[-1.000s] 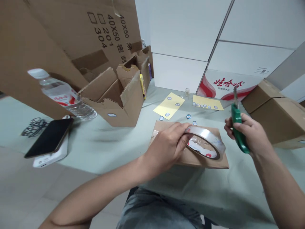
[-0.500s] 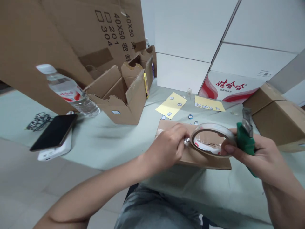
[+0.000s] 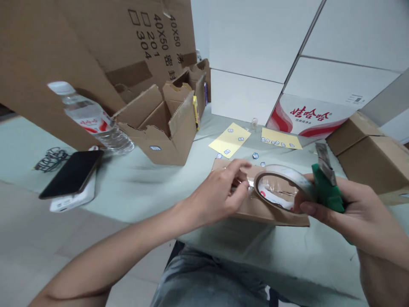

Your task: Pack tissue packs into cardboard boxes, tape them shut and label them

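In my right hand [image 3: 348, 213] are a roll of clear packing tape [image 3: 289, 170] and a green utility knife [image 3: 327, 192], its metal end pointing up and away. A short crinkled tape strip [image 3: 251, 183] runs from the roll's left side toward my left hand [image 3: 220, 192]. The left thumb and index finger are apart beside that strip; whether a fingertip touches it is hard to see. Under both hands lies a flat-topped cardboard box [image 3: 271, 217], with shiny tape on its surface, partly hidden by the roll and my left hand.
Left stand an open cardboard box [image 3: 172, 147], a water bottle [image 3: 92, 121] and a phone [image 3: 72, 175] on a white device [image 3: 75, 202]. Beyond the work are yellow sheets [image 3: 220, 138] with small stickers. A closed carton [image 3: 380, 157] sits right, white boxes [image 3: 246, 94] behind.
My left fingers have parted from a pinch at the tape's end and shifted slightly left. The roll and knife stay in my right hand, the knife tilted a little more to the left.
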